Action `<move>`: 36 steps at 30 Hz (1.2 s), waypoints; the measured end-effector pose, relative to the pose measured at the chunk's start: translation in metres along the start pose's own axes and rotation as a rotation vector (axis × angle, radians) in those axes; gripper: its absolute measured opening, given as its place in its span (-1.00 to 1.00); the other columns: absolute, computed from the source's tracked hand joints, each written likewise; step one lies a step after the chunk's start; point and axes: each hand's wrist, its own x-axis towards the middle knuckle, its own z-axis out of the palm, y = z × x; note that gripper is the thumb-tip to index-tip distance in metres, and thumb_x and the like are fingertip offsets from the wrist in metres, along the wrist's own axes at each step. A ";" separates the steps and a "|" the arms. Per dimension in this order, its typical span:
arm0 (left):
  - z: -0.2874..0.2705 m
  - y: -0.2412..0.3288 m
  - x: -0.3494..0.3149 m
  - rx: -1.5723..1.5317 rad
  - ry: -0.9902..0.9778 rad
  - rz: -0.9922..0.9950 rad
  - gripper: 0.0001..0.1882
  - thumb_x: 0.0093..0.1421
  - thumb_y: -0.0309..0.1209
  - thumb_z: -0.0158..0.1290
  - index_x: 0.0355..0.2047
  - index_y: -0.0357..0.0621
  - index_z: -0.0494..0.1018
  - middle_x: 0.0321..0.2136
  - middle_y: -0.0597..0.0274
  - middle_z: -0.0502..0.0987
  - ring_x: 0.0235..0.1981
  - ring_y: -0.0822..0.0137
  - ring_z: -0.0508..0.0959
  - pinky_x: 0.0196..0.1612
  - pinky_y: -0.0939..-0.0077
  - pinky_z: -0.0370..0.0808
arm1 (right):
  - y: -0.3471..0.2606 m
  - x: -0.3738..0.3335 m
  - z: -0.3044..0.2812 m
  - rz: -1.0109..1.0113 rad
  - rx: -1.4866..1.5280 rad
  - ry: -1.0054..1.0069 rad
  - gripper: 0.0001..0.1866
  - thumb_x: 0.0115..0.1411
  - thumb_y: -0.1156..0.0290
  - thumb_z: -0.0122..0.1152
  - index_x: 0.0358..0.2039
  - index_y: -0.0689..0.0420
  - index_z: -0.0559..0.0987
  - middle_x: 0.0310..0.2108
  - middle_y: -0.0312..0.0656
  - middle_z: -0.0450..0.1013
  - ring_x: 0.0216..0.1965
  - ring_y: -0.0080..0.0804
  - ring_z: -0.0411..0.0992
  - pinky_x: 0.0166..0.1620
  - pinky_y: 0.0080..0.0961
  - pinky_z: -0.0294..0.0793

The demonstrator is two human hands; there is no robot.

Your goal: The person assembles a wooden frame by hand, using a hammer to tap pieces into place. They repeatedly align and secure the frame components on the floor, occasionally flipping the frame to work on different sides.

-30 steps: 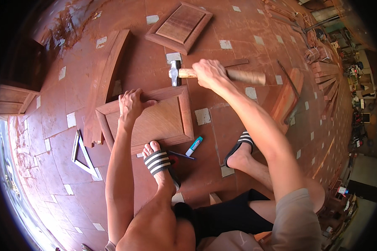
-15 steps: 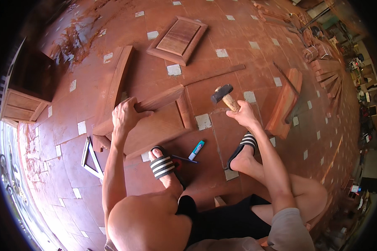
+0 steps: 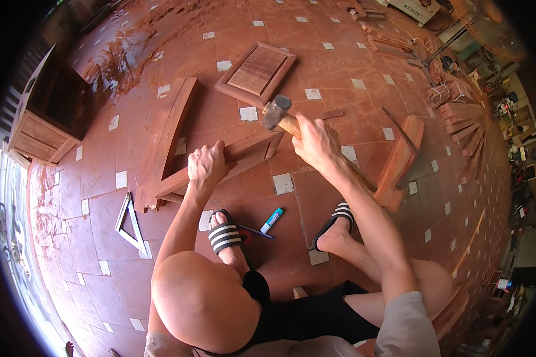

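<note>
My left hand (image 3: pixel 207 165) is closed over the upper rail of a reddish wooden frame (image 3: pixel 250 143) in front of me. That frame stands tilted on its edge, so its flat panel is mostly hidden. A long curved timber piece (image 3: pixel 171 128) meets the frame's left end. In my right hand (image 3: pixel 317 144) is a hammer (image 3: pixel 276 113) with a dark metal head and a wooden handle, gripped near the head. The head hangs above the frame's far right end; I cannot tell whether it touches the wood.
A framed wooden panel (image 3: pixel 256 72) lies farther ahead. Near my sandalled feet are a turquoise-and-white tube (image 3: pixel 272 220), a blue pen (image 3: pixel 257 231) and a triangular set square (image 3: pixel 129 223). Shaped timber (image 3: pixel 402 163) lies at right, a wooden cabinet (image 3: pixel 44 134) stands at left.
The hammer has swung left and forward, from beside the frame to above its end. The frame has tipped up, and my left hand has shifted right along with it.
</note>
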 end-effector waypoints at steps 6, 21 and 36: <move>0.001 0.000 0.000 -0.013 0.007 -0.010 -0.53 0.03 -0.03 0.45 -0.31 -0.13 0.56 -0.48 -0.05 0.67 -0.33 -0.11 0.71 -0.26 0.01 0.61 | -0.017 0.006 0.015 0.037 -0.163 -0.046 -0.42 0.22 0.40 0.32 0.25 0.18 0.44 -0.27 0.17 0.55 -0.19 0.15 0.57 -0.13 0.04 0.57; 0.006 -0.006 0.003 0.017 0.086 0.022 -0.49 0.01 0.00 0.45 -0.23 -0.11 0.59 -0.47 -0.05 0.67 -0.33 -0.10 0.71 -0.25 0.03 0.62 | 0.014 0.012 0.040 0.206 0.406 -0.032 -0.76 0.11 0.47 0.36 -0.28 0.32 0.53 -0.60 -0.07 0.51 -0.60 -0.25 0.57 -0.53 -0.27 0.58; 0.004 -0.004 0.003 -0.007 -0.048 -0.001 -0.50 0.08 0.01 0.39 -0.12 -0.02 0.56 -0.39 -0.03 0.69 -0.28 -0.05 0.72 -0.20 0.09 0.64 | 0.094 -0.010 0.104 0.642 0.632 -0.404 -0.71 0.14 0.38 0.39 -0.42 0.26 0.44 -0.66 -0.24 0.40 -0.76 -0.48 0.41 -0.74 -0.40 0.34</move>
